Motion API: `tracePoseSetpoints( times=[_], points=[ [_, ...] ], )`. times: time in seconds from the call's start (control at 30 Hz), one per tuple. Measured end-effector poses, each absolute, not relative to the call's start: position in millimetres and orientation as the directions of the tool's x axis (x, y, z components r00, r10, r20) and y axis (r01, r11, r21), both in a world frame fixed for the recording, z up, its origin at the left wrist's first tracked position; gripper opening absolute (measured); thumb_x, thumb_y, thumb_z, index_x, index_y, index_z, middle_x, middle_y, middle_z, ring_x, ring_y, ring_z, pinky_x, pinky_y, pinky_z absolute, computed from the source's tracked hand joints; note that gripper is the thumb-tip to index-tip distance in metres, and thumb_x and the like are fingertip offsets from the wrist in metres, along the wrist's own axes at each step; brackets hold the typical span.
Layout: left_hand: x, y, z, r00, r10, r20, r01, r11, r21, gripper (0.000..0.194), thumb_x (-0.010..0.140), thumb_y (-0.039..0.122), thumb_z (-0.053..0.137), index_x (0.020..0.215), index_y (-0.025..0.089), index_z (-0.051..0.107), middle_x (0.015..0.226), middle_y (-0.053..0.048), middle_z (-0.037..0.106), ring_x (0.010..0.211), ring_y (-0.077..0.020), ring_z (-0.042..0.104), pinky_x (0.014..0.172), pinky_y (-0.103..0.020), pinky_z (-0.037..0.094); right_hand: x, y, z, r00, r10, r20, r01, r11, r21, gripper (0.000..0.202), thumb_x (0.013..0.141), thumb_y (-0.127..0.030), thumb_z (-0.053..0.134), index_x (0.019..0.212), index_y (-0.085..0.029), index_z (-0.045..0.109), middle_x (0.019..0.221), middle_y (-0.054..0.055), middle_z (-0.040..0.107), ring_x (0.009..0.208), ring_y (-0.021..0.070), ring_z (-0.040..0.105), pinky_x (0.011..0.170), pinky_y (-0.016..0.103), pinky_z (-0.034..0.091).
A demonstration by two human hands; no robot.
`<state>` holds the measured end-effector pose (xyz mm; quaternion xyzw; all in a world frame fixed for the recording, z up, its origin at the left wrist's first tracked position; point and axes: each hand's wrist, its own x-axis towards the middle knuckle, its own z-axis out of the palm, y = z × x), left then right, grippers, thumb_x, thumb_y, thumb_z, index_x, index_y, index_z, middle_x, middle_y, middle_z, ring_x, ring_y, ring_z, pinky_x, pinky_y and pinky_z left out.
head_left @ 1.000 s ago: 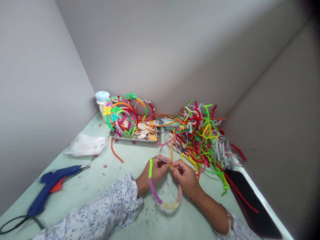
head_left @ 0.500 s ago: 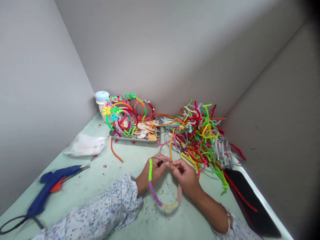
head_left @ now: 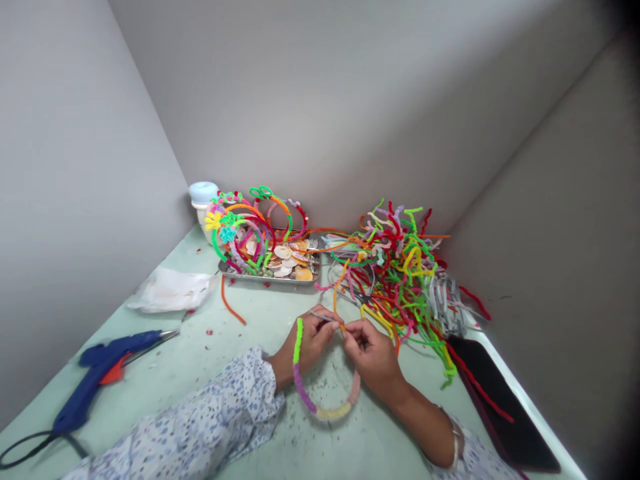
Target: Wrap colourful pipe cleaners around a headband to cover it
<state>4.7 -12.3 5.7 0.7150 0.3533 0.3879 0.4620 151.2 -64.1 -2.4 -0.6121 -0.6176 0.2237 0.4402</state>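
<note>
A curved headband [head_left: 333, 413], wrapped in green, purple, cream and pink fuzzy sections, hangs below my hands with its green end at the left. My left hand [head_left: 315, 339] pinches a thin grey band end near its fingertips. Close beside it, my right hand [head_left: 367, 347] is closed on an orange pipe cleaner [head_left: 336, 297], which stands up in a curve between the hands and meets the grey band at the fingertips. The exact wrap at the fingertips is partly hidden by the fingers.
Decorated headbands [head_left: 245, 230] stand on a metal tray [head_left: 295, 283] of shells. Right of it lies a tangled pipe cleaner heap [head_left: 400, 267] with scissors. A blue glue gun [head_left: 90, 380], plastic bag [head_left: 173, 290], lidded container [head_left: 203, 200] and black flat object [head_left: 505, 407] surround the work area.
The headband's hanging loop has swung slightly left. The upper part of the orange pipe cleaner now curves further left. Both hands have stayed nearly in place.
</note>
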Motion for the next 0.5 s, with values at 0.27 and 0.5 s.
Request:
tracePoseSetpoints(
  times=[0.27,0.5],
  points=[
    [4.3,-11.3,6.5,0.471,0.852,0.228,0.170,-0.341,0.925,0.024,0.085,0.028,0.046,0.092,0.015,0.064,0.085,-0.006,0.059,0.067,-0.0123,0.053,0.066,-0.025,0.042,153.2,-63.2,-2.3,0.136,0.947,0.292,0.583,0.162,-0.796,0.009,0.079,-0.026,0.051,0.080,-0.019,0.057,0.065,-0.001,0.062,0.054,0.0115,0.054,0.054,0.022,0.043],
    [4.4,-9.9,6.4,0.463,0.849,0.255,0.191,-0.377,0.906,0.024,0.085,0.028,0.045,0.090,0.015,0.065,0.083,-0.006,0.059,0.069,-0.0132,0.053,0.067,-0.025,0.041,153.7,-63.1,-3.4,0.146,0.937,0.317,0.602,0.170,-0.780,0.009,0.079,-0.026,0.051,0.080,-0.019,0.057,0.064,-0.001,0.061,0.053,0.0111,0.054,0.054,0.021,0.043]
  ],
)
